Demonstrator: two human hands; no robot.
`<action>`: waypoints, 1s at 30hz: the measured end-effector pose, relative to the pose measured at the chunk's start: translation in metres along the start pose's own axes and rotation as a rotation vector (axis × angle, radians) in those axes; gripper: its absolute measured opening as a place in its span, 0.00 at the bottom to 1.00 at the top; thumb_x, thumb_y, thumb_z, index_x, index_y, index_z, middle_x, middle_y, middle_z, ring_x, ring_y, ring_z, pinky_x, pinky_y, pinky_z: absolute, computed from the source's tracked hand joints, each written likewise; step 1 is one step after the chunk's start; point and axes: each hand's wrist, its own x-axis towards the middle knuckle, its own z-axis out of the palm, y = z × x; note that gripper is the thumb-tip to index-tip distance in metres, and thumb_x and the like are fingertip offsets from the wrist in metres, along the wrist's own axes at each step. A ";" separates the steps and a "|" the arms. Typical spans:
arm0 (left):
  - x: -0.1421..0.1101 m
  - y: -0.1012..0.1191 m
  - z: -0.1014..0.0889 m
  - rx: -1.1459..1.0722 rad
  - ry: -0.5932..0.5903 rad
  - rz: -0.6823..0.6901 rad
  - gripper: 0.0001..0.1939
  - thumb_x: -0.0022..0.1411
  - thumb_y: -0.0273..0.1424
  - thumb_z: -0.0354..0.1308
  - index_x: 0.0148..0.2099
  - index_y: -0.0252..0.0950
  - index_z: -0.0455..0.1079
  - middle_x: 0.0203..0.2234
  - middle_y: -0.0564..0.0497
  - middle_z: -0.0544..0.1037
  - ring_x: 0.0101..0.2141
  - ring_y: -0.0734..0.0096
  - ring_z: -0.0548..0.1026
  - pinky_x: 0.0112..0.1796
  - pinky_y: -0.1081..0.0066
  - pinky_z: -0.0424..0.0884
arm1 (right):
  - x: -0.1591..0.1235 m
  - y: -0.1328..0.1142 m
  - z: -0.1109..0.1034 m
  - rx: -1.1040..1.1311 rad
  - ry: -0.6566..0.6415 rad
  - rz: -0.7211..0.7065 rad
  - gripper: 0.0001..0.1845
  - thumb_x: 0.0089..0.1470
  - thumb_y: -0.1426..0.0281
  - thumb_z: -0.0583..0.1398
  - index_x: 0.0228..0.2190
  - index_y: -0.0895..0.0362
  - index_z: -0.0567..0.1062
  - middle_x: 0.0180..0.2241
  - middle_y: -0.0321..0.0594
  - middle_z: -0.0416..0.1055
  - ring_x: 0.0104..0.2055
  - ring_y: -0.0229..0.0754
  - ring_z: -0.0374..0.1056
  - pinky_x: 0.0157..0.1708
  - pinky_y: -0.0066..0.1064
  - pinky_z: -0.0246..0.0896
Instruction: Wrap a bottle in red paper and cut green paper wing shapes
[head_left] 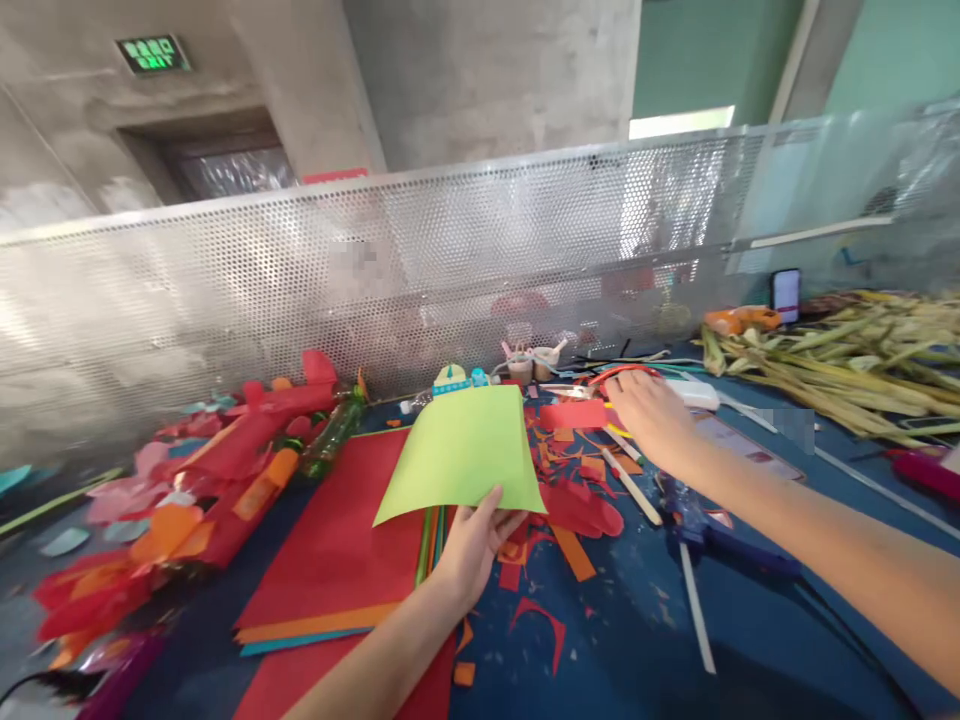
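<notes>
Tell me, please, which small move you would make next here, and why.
I would probably take the red handles, which look like those of scissors, in the right hand. That hand is right by them, though I cannot tell whether it grips them; the left hand holds the green sheet, and cut paper scraps lie nearby.
</notes>
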 end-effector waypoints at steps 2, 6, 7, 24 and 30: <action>0.000 -0.002 0.000 0.007 0.013 -0.015 0.13 0.57 0.18 0.57 0.45 0.32 0.71 0.32 0.45 0.82 0.33 0.63 0.80 0.41 0.59 0.77 | 0.000 0.007 -0.006 0.037 0.070 0.038 0.17 0.51 0.86 0.47 0.39 0.72 0.71 0.41 0.69 0.68 0.46 0.62 0.63 0.43 0.49 0.55; 0.000 -0.003 0.002 0.022 0.023 -0.039 0.15 0.57 0.15 0.55 0.45 0.31 0.71 0.30 0.45 0.82 0.30 0.65 0.80 0.37 0.64 0.78 | 0.008 0.029 -0.004 0.177 0.114 0.126 0.12 0.50 0.84 0.50 0.36 0.68 0.70 0.40 0.66 0.68 0.46 0.61 0.63 0.44 0.50 0.54; 0.000 -0.002 0.002 0.023 0.018 -0.041 0.15 0.57 0.15 0.55 0.45 0.31 0.71 0.30 0.46 0.82 0.29 0.66 0.80 0.37 0.64 0.79 | 0.009 0.033 -0.002 0.233 0.106 0.140 0.10 0.50 0.81 0.53 0.36 0.66 0.69 0.39 0.63 0.69 0.45 0.59 0.63 0.43 0.49 0.55; 0.014 0.060 0.061 -0.120 0.000 0.214 0.17 0.61 0.15 0.49 0.48 0.31 0.70 0.38 0.43 0.80 0.39 0.63 0.80 0.46 0.63 0.75 | -0.064 -0.085 0.034 2.223 -0.417 0.277 0.29 0.33 0.43 0.65 0.22 0.55 0.66 0.19 0.29 0.62 0.22 0.34 0.63 0.31 0.31 0.63; 0.003 0.028 0.058 -0.010 -0.015 0.057 0.20 0.58 0.14 0.52 0.49 0.33 0.71 0.40 0.44 0.80 0.40 0.61 0.79 0.43 0.65 0.77 | -0.045 -0.068 0.034 2.373 -0.165 0.483 0.20 0.36 0.54 0.69 0.27 0.55 0.72 0.23 0.35 0.72 0.27 0.42 0.70 0.32 0.35 0.65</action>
